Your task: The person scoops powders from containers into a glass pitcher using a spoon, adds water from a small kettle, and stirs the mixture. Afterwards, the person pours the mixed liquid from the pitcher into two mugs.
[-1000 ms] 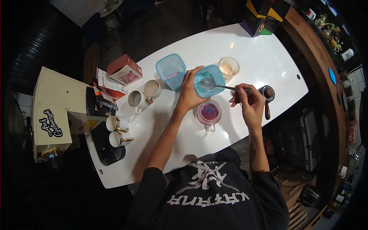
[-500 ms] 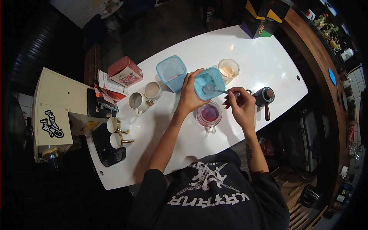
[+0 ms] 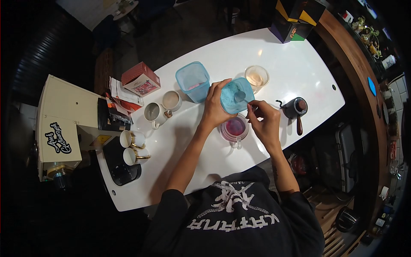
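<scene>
My left hand [image 3: 214, 107] grips a blue square container [image 3: 230, 95] by its left side, above the table. Pale blue, grainy contents show inside it. A spoon [image 3: 239, 97] has its bowl in the container, and its handle is pinched in my right hand [image 3: 264, 120]. Just below the container stands a clear glass mug [image 3: 234, 128] with purple-pink contents, its back rim partly hidden. A second blue container [image 3: 192, 81] stands to the left, and a clear round cup [image 3: 257, 77] with beige contents is behind on the right.
On the white table [image 3: 295, 64] stand two ceramic mugs [image 3: 153, 112], two gold-handled cups [image 3: 130, 156], a red box [image 3: 140, 79] and a small dark kettle [image 3: 294, 108]. A cream machine [image 3: 60, 120] is at the left, a dark box [image 3: 296, 21] at the back right.
My right hand has moved left with the spoon, whose bowl has shifted towards the container's right side. My left hand and the container have moved slightly right.
</scene>
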The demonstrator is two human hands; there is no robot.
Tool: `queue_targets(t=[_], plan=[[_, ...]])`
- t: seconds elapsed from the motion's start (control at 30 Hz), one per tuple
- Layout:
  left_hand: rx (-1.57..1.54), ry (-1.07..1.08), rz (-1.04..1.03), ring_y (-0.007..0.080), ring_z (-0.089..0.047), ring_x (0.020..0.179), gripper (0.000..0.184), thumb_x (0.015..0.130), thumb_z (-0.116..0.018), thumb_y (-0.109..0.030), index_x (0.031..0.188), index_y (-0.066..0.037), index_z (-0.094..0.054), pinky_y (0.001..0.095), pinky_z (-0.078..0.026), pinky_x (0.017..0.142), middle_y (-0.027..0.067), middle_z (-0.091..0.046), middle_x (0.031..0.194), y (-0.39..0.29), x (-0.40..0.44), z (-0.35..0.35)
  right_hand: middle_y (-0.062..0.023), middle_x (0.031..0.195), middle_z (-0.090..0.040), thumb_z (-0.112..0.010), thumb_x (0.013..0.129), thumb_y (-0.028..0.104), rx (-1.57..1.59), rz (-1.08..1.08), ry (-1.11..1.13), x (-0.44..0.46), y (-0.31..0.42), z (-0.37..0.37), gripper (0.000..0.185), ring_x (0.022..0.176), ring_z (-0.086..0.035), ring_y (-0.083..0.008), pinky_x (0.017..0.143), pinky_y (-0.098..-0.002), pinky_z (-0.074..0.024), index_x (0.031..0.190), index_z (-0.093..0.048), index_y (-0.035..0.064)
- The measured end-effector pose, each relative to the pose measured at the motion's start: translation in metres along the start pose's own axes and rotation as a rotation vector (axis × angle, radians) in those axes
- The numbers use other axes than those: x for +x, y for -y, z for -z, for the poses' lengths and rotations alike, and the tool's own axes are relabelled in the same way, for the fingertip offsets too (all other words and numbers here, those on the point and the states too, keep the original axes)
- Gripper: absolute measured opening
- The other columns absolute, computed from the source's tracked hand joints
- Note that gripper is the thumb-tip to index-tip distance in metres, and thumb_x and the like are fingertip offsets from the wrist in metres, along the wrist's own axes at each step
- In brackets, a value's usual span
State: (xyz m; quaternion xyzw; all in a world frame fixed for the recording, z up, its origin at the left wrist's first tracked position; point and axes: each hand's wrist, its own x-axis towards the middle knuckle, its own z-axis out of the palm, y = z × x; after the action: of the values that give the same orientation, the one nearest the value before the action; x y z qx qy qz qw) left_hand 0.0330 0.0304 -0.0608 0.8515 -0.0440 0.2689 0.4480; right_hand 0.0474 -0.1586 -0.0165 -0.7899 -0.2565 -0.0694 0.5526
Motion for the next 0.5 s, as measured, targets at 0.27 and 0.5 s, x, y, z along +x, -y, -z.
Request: queue_targets(t=[0.27, 0.5], plan=[[0.005, -0.013, -0.018, 0.0361, -0.056, 0.12, 0.098, 0.053, -0.092, -0.011, 0.142, -0.011, -0.05, 0.0462, -0.048, 0.103, 0.0128, -0.055, 0.128, 0.001, -0.001, -0.001, -0.0128, 0.075, -0.073, -0.074, 0.091, 0.004, 0.057, -0.057, -0.081, -0.015, 0.008, -0.008, 0.01, 0.061, -0.074, -0.0183, 0.05, -0.0273, -0.0544, 0.096, -0.072, -0.005], [-0.008, -0.016, 0.009, 0.0362, -0.056, 0.12, 0.098, 0.052, -0.091, -0.011, 0.141, -0.012, -0.05, 0.0467, -0.048, 0.103, 0.0128, -0.055, 0.127, 0.0, -0.001, -0.002, -0.012, 0.072, -0.072, -0.072, 0.094, 0.005, 0.131, -0.076, -0.166, -0.018, -0.006, -0.022, 0.011, 0.059, -0.073, -0.0162, 0.046, -0.0262, -0.0532, 0.098, -0.073, -0.0057]])
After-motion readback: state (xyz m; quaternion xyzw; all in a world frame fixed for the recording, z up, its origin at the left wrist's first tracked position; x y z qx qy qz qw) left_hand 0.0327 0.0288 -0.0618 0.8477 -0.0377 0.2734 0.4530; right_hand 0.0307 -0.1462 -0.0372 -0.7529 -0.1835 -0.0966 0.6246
